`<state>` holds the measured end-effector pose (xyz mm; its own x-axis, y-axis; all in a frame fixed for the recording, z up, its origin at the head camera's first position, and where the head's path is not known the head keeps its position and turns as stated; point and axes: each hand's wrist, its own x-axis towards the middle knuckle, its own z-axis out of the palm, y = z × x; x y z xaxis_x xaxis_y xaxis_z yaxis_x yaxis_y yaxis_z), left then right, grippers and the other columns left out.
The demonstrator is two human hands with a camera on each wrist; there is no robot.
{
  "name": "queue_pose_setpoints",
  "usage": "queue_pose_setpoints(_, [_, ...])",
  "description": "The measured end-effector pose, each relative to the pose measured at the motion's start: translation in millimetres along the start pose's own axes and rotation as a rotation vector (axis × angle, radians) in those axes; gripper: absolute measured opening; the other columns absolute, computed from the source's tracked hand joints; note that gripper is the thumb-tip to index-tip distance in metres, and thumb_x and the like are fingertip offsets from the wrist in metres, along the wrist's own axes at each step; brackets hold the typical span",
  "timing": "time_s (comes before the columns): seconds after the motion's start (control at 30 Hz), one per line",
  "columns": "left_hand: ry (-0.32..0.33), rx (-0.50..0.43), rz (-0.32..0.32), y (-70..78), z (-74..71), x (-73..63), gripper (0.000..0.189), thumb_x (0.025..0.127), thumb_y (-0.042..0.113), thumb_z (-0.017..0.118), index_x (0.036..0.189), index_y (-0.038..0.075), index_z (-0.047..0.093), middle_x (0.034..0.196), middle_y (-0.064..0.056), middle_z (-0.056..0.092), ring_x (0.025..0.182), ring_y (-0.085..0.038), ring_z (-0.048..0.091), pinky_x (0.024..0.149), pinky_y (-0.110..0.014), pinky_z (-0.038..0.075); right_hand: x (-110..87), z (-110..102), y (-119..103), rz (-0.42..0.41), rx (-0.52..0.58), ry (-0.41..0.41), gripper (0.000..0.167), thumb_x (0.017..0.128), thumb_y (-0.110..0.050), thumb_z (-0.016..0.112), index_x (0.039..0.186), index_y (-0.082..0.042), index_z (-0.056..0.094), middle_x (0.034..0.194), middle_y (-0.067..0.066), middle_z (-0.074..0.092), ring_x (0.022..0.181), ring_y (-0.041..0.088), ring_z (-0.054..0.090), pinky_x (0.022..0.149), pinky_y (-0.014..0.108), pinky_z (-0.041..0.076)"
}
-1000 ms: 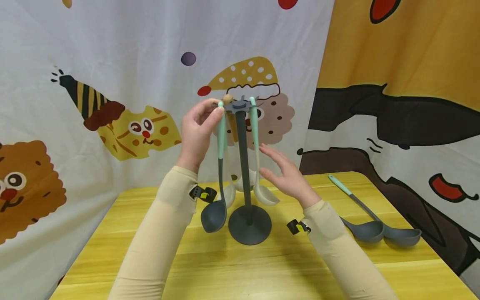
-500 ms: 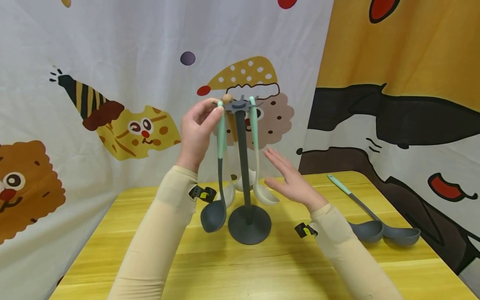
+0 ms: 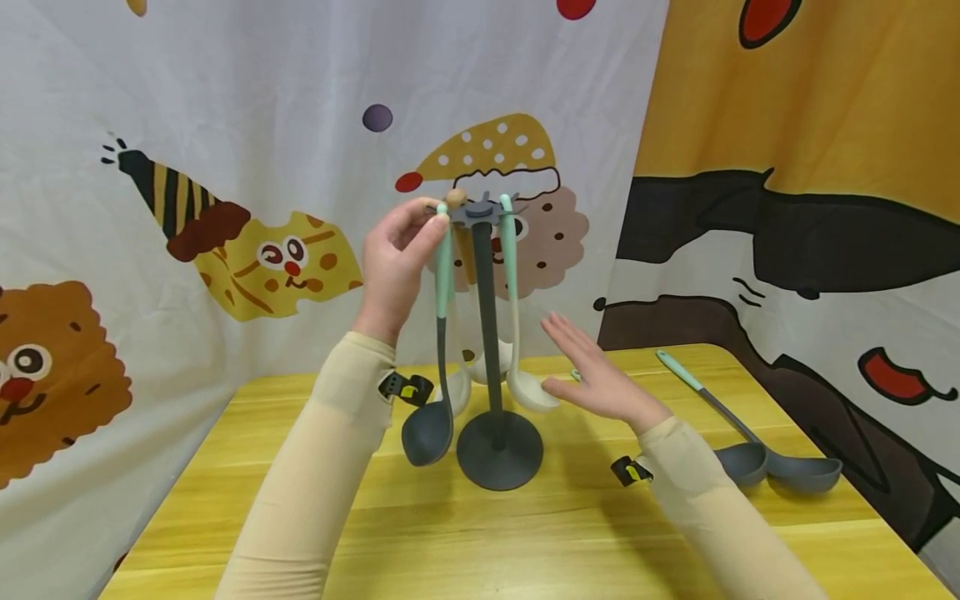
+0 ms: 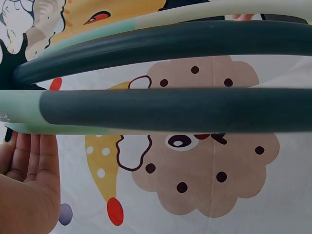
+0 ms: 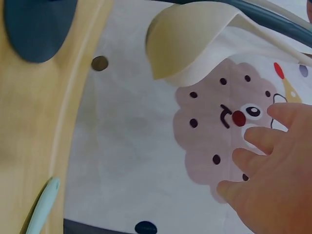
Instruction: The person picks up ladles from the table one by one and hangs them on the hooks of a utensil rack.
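Observation:
My left hand (image 3: 396,262) pinches the top of the mint-green handle of a dark grey ladle (image 3: 427,435), up at the hook ring of a dark grey utensil stand (image 3: 486,312). The ladle hangs upright, its bowl left of the stand's round base. In the left wrist view the ladle's shaft (image 4: 170,109) runs across, with the hand (image 4: 34,190) below its green part. My right hand (image 3: 606,382) holds nothing, fingers straight, to the right of the stand. Its thumb tip overlaps the rim of a hanging white ladle (image 3: 531,390) in the head view.
Two more white utensils hang on the stand's left (image 3: 455,392) and far side (image 3: 491,362). On the table (image 3: 465,533) at right lie two dark grey ladles (image 3: 742,463) (image 3: 806,473), heads side by side. A cartoon-print curtain (image 3: 300,83) hangs close behind the table.
My right hand has moved away from the stand, to the right and slightly down. The left hand stays at the top of the grey ladle's handle.

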<state>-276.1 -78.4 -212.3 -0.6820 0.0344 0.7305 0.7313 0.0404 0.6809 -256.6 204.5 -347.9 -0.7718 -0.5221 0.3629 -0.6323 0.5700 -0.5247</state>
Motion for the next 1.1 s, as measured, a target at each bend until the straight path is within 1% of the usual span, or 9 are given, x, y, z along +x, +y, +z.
queue_pose_setpoints(0.1, [-0.001,-0.003,0.001,-0.4,0.3,0.1,0.036,0.092,0.029,0.063,0.114,0.001,0.066,0.1,-0.003,0.064,0.089,-0.021,0.059,0.082,-0.033,0.046,-4.6,-0.3,4.9,0.013,-0.013,-0.021,0.087,0.096,-0.052,0.058,0.158,-0.006,0.018,0.164,0.014,0.006,0.149,0.037,0.002,0.113,0.065,0.007])
queue_pose_setpoints(0.27, [0.0,-0.002,-0.005,0.1,0.3,0.4,0.036,0.092,0.029,0.063,0.115,0.001,0.066,0.101,-0.004,0.064,0.09,-0.021,0.059,0.082,-0.033,0.046,-11.3,-0.8,13.6,0.038,-0.044,-0.045,0.087,0.095,-0.049,0.06,0.158,-0.005,0.018,0.164,0.017,0.006,0.149,0.037,0.001,0.113,0.065,0.003])
queue_pose_setpoints(0.4, [0.001,0.001,-0.011,0.7,0.4,0.2,0.036,0.092,0.03,0.063,0.115,0.002,0.066,0.102,-0.005,0.065,0.091,-0.02,0.059,0.083,-0.033,0.046,-16.8,-0.3,21.6,0.071,-0.065,-0.067,0.088,0.095,-0.048,0.062,0.157,-0.004,0.018,0.163,0.02,0.007,0.149,0.04,0.002,0.112,0.065,0.005])
queue_pose_setpoints(0.47, [0.001,0.001,-0.011,0.7,0.4,0.1,0.036,0.092,0.03,0.063,0.115,0.002,0.066,0.102,-0.005,0.065,0.091,-0.02,0.059,0.083,-0.033,0.046,-19.5,0.1,24.3,0.093,-0.057,-0.074,0.088,0.094,-0.047,0.063,0.157,-0.004,0.018,0.163,0.021,0.008,0.149,0.041,0.002,0.112,0.066,0.006])
queue_pose_setpoints(0.6, [0.002,0.0,-0.005,0.4,0.3,0.1,0.036,0.092,0.029,0.063,0.114,0.001,0.066,0.101,-0.005,0.064,0.089,-0.021,0.059,0.082,-0.032,0.046,-24.3,0.9,28.9,0.129,-0.062,-0.079,0.089,0.094,-0.047,0.063,0.156,-0.001,0.02,0.162,0.023,0.009,0.148,0.044,0.004,0.111,0.067,0.008])
queue_pose_setpoints(0.77, [0.002,-0.002,-0.003,-0.3,0.1,0.7,0.036,0.092,0.029,0.063,0.114,0.001,0.066,0.099,-0.004,0.064,0.088,-0.021,0.058,0.081,-0.032,0.045,-29.3,2.3,36.4,0.156,-0.111,-0.09,0.089,0.093,-0.047,0.064,0.156,0.0,0.021,0.161,0.025,0.01,0.147,0.046,0.005,0.111,0.068,0.008])
queue_pose_setpoints(0.97, [0.002,-0.013,-0.001,-0.3,0.1,0.8,0.036,0.091,0.029,0.064,0.114,0.002,0.066,0.1,-0.003,0.064,0.089,-0.021,0.059,0.08,-0.033,0.045,-36.0,3.8,43.7,0.203,-0.193,-0.132,0.09,0.093,-0.05,0.063,0.156,-0.001,0.021,0.16,0.028,0.011,0.145,0.049,0.006,0.11,0.069,0.009])
queue_pose_setpoints(1.1, [0.003,-0.014,-0.001,-0.3,-0.3,0.8,0.036,0.091,0.03,0.064,0.114,0.002,0.066,0.1,-0.002,0.065,0.089,-0.02,0.059,0.08,-0.033,0.046,-40.4,4.6,47.7,0.238,-0.223,-0.161,0.09,0.093,-0.052,0.061,0.155,0.001,0.024,0.159,0.029,0.011,0.144,0.051,0.008,0.109,0.07,0.009])
